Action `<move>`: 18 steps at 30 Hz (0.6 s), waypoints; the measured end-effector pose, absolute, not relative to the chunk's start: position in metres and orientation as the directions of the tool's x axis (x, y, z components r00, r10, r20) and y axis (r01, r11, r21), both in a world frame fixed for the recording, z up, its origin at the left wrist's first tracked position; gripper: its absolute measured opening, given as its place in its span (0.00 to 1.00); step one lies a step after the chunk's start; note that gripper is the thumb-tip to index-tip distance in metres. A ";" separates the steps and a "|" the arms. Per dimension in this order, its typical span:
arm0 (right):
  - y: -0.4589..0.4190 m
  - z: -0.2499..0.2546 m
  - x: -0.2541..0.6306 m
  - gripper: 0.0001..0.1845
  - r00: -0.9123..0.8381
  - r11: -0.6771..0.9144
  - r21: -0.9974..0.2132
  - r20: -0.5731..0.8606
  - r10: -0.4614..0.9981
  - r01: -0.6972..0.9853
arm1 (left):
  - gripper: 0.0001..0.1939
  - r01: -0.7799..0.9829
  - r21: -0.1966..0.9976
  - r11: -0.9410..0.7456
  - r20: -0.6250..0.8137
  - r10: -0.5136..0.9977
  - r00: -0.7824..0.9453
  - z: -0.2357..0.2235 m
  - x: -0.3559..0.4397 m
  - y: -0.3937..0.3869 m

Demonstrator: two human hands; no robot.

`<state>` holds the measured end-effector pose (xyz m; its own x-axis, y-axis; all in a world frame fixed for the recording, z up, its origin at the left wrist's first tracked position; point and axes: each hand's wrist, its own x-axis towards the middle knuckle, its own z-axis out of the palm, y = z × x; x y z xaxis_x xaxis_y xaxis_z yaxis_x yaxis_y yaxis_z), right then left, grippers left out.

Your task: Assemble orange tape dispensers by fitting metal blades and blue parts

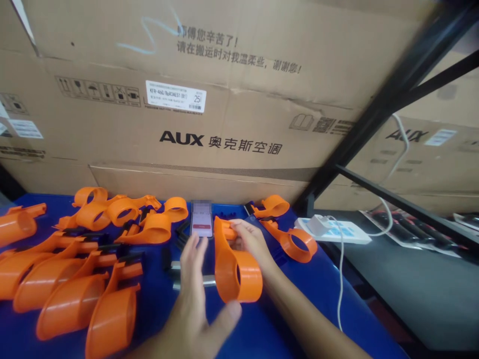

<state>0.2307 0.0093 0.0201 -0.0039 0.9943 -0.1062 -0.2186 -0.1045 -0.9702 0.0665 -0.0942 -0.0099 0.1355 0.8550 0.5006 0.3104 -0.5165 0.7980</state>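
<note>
My right hand [251, 240] is closed on the handle end of an orange plastic tape dispenser [250, 279], whose round hub faces down toward me. Beside its left edge, my left hand [196, 299] is open, thumb and fingers spread, holding nothing. Behind my left hand lie flat, silvery metal pieces [176, 279], partly hidden by it. Further back, a phone [202, 222] with a lit screen rests on the blue surface [157, 304]. More orange dispensers [112, 316] lie in a row on the left, some with black handle parts.
Several more dispensers [123, 212] lie at the back left, and others [297, 245] at the right. A white power strip [337, 230] with a plug and cables sits beyond the right edge. Large cardboard boxes [224, 109] stand behind, with a black metal frame [359, 124] at the right.
</note>
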 end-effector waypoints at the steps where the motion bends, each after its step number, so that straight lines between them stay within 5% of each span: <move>1: 0.010 0.021 0.230 0.12 0.010 -0.088 -0.974 -0.093 0.996 -0.211 | 0.45 0.172 0.893 -0.416 0.409 0.909 0.076 -0.010 0.072 -0.090; 3: 0.009 0.020 0.228 0.12 0.052 -0.017 -0.989 -0.025 0.998 -0.144 | 0.39 -0.158 0.972 -0.174 0.181 0.983 0.036 -0.007 0.082 -0.080; 6: 0.006 0.016 0.226 0.13 0.051 0.112 -0.994 0.112 0.992 -0.006 | 0.39 -0.466 0.861 0.206 -0.169 0.978 0.120 0.000 0.091 -0.070; 8: 0.006 0.011 0.227 0.19 -0.008 0.130 -0.992 0.130 0.992 0.002 | 0.37 -0.553 0.777 0.301 -0.265 0.953 0.148 0.006 0.092 -0.071; 11: 0.006 0.001 0.231 0.27 -0.093 0.153 -0.986 0.147 0.985 0.062 | 0.35 -0.611 0.756 0.234 -0.212 0.971 0.109 0.009 0.089 -0.081; 13: 0.005 -0.004 0.235 0.24 -0.231 0.299 -0.924 0.245 0.942 0.240 | 0.38 -0.593 0.787 0.167 -0.110 0.985 0.132 0.003 0.089 -0.087; 15: 0.003 -0.009 0.237 0.16 -0.463 0.533 -0.747 0.338 0.819 0.398 | 0.43 -0.567 0.817 0.107 0.009 0.980 0.198 -0.009 0.090 -0.089; 18: 0.000 -0.015 0.233 0.12 -0.702 0.740 -0.523 0.326 0.633 0.423 | 0.43 -0.593 0.804 0.033 0.119 0.969 0.215 -0.031 0.095 -0.086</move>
<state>0.2329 -0.0002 -0.0149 -0.7025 0.6326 0.3260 0.4234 0.7397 -0.5230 0.0954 -0.0862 -0.0306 0.2154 0.9692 0.1194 -0.5932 0.0327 0.8044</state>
